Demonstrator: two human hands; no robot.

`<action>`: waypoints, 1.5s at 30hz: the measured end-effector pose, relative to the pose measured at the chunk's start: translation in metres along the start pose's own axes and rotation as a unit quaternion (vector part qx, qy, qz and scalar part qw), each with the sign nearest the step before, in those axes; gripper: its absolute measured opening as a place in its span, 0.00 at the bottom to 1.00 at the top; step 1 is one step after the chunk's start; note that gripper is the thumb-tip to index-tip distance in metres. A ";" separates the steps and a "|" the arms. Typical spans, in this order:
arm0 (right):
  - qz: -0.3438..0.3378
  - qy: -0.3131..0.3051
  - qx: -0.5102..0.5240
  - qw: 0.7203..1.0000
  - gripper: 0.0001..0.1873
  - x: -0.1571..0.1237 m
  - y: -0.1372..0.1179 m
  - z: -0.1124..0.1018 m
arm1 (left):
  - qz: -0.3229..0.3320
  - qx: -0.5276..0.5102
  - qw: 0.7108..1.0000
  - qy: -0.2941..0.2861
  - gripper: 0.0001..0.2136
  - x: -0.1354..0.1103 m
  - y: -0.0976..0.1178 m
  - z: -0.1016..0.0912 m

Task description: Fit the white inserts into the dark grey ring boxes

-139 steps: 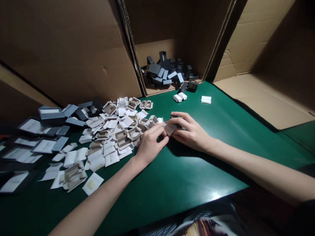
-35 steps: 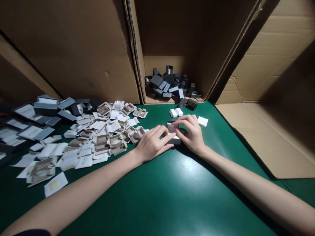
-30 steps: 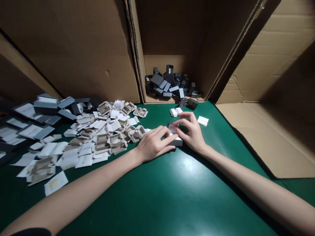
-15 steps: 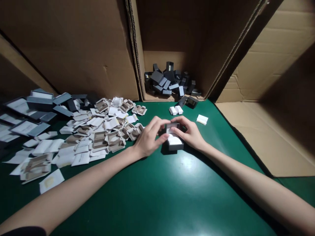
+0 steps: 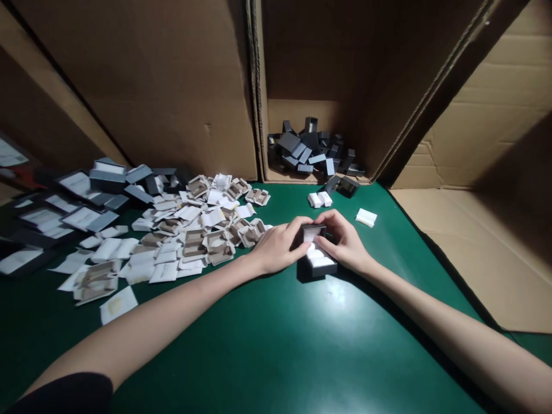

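Observation:
A small dark hinged box [image 5: 319, 260] stands on the green table [image 5: 276, 345] with its lid up and a white pad inside. My left hand [image 5: 279, 248] curls around its left side, thumb and fingers pressed on the box and its lid. My right hand [image 5: 345, 244] grips the right side, fingers bent over the lid's top edge. Both hands meet over the lid. To the left lies a heap of white and brown paper inserts [image 5: 190, 236].
An open cardboard carton [image 5: 314, 155] at the back holds several dark boxes. Two white pads [image 5: 319, 199], another white pad [image 5: 366, 217] and an open dark box [image 5: 347, 186] lie before it. Grey flat trays [image 5: 86, 195] sit far left. Flattened cardboard [image 5: 474, 241] covers the right.
The box has been drawn nearer to me and its lid now stands up with the white pad seated inside. Both hands moved from pressing the pad to gripping the box's sides.

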State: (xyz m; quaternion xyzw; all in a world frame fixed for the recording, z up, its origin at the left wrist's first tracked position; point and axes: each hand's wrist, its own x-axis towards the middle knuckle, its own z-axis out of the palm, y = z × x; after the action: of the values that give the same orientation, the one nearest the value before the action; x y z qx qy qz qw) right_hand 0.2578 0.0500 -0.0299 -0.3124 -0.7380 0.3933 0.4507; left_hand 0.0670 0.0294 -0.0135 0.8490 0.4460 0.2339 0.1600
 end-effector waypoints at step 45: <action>0.181 -0.048 0.007 0.982 0.20 -0.017 -0.004 0.006 | -0.296 -0.152 0.738 0.587 0.09 -0.070 -0.156 -0.221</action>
State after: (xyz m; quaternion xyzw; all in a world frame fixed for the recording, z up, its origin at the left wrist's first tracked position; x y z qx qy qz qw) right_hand 0.2586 0.0327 -0.0353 -0.4184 -0.6875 0.4881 0.3378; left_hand -0.1927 0.0711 0.0791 0.3336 0.6386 0.6913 0.0545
